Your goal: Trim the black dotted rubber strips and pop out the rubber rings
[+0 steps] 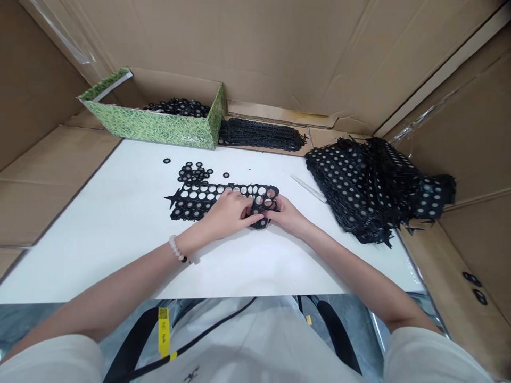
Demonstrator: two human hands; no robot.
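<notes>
A black rubber sheet (199, 198) punched with round holes lies flat on the white table (120, 223); some holes still hold black rings. My left hand (229, 213) rests on its right part, fingers curled and pinching at the sheet. My right hand (288, 214) grips the sheet's right end with closed fingers. Both hands meet near the sheet's right end. Several loose black rings (194, 171) lie just behind the sheet.
A green patterned cardboard box (159, 127) holding black rings stands at the back left. A flat stack of black sheets (261, 134) lies beside it. A big pile of punched sheets (371, 186) sits at the right. A white stick (308, 188) lies nearby. Cardboard walls surround the table.
</notes>
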